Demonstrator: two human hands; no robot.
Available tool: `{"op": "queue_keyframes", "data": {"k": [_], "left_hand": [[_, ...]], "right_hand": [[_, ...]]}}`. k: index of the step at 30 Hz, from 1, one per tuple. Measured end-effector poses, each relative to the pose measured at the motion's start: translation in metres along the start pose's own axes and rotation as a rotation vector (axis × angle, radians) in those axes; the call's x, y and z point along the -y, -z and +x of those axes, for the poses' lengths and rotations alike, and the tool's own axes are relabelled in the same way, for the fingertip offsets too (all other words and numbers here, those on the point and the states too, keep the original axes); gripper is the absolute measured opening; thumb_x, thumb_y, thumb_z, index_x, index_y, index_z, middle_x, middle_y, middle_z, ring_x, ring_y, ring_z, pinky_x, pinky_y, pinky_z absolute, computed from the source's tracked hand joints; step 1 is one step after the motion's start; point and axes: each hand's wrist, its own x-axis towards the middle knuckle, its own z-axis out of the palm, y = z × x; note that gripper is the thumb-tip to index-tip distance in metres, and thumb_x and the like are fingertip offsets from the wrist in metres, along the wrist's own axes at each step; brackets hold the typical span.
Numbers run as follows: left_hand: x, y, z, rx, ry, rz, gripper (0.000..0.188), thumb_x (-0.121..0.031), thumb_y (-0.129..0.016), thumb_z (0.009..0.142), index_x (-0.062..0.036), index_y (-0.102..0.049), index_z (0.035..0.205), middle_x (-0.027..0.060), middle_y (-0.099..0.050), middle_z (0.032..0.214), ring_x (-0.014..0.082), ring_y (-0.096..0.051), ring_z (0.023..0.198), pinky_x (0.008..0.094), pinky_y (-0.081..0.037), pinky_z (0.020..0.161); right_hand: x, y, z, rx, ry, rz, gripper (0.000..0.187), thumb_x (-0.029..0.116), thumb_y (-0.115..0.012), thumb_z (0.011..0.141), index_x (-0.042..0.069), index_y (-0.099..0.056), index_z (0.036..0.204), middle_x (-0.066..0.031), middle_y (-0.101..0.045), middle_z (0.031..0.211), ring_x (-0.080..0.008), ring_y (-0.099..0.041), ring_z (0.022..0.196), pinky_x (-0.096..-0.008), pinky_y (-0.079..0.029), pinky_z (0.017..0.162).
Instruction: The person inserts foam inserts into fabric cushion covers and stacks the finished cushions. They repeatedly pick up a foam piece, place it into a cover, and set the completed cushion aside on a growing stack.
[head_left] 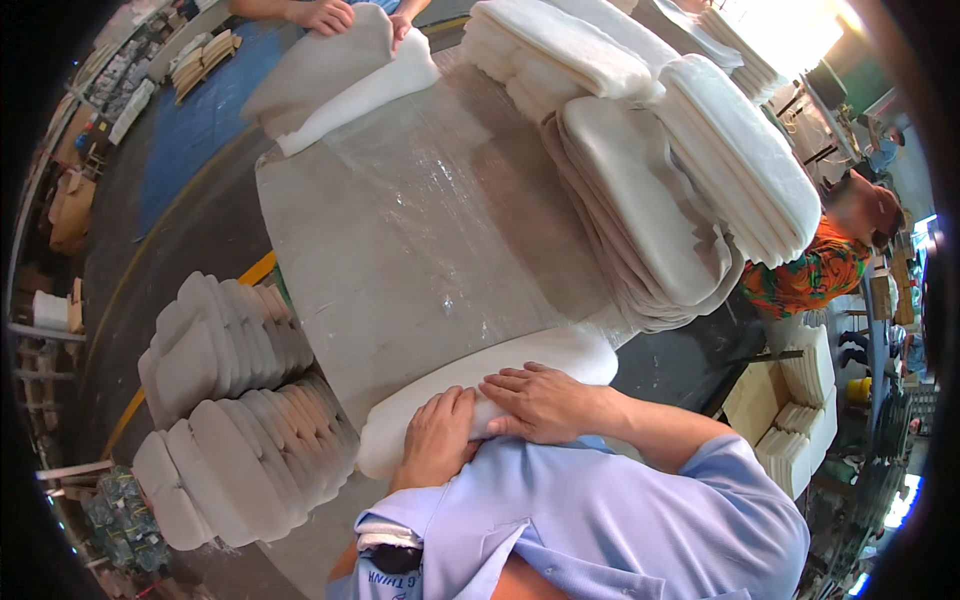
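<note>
Near end of the bench [350, 290]: a long white pad [560, 355] lies crosswise, rounded at its ends, close against the wearer's light blue shirt [600, 510]. Left hand [438, 428] rests over the pad's near side, fingers side by side and bent across the top; thumb mostly hidden, so cannot tell whether it pinches the material. Right hand [542, 402] palm down on the pad, fingers slightly spread, thumb pointing toward the left hand; the two just beside each other. Clear film, wrinkled and shiny, over the middle of the bench top. Far end: a co-worker's hands [325, 17] at a grey sheet [330, 70], a white piece [365, 92] next to it. Right side of the bench: grey pads [640, 190] stacked, white pads [740, 160] piled beside them. Left, beside the bench, two rows of grey bundles [225, 345], near one another.
</note>
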Motion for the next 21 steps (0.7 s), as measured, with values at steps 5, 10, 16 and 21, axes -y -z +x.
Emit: {"op": "queue_keyframes", "data": {"k": [5, 10, 16, 21], "left_hand": [[0.009, -0.003, -0.001, -0.044, 0.016, -0.033, 0.069, -0.014, -0.085, 0.073, -0.0038, -0.058, 0.136, 0.0173, -0.065, 0.134, 0.0361, -0.063, 0.122, 0.0474, -0.051, 0.102], [-0.002, -0.003, 0.012, -0.026, -0.063, -0.038, 0.07, -0.008, -0.083, 0.07, -0.0041, -0.058, 0.135, 0.0182, -0.065, 0.134, 0.0398, -0.062, 0.12, 0.0492, -0.051, 0.101], [0.045, -0.042, 0.029, 0.184, 0.01, -0.003, 0.08, -0.013, -0.086, 0.068, -0.0062, -0.055, 0.141, 0.0199, -0.062, 0.137, 0.0412, -0.06, 0.124, 0.0498, -0.049, 0.104], [0.042, -0.048, 0.037, 0.251, -0.045, 0.025, 0.082, -0.013, -0.086, 0.069, -0.0073, -0.053, 0.144, 0.0205, -0.063, 0.137, 0.0416, -0.06, 0.124, 0.05, -0.05, 0.104]], "right_hand": [[-0.031, 0.065, 0.001, 0.055, -0.29, 0.312, 0.073, 0.06, -0.033, 0.111, 0.003, -0.05, 0.155, -0.0245, -0.06, 0.147, -0.0418, -0.054, 0.141, -0.0498, -0.042, 0.118], [-0.149, 0.025, -0.03, 0.16, -0.407, 0.472, 0.069, 0.057, -0.034, 0.112, 0.006, -0.049, 0.156, -0.0209, -0.058, 0.151, -0.0384, -0.054, 0.14, -0.0486, -0.04, 0.119], [-0.114, 0.028, 0.015, 0.326, -0.444, 0.514, 0.082, 0.069, -0.03, 0.107, 0.012, -0.032, 0.166, -0.0162, -0.031, 0.172, -0.0376, -0.028, 0.157, -0.0492, -0.025, 0.128], [-0.14, 0.031, -0.003, 0.008, -0.548, 0.45, 0.084, 0.074, -0.034, 0.105, 0.01, -0.043, 0.16, -0.0203, -0.044, 0.162, -0.0387, -0.039, 0.151, -0.0505, -0.033, 0.124]]}}
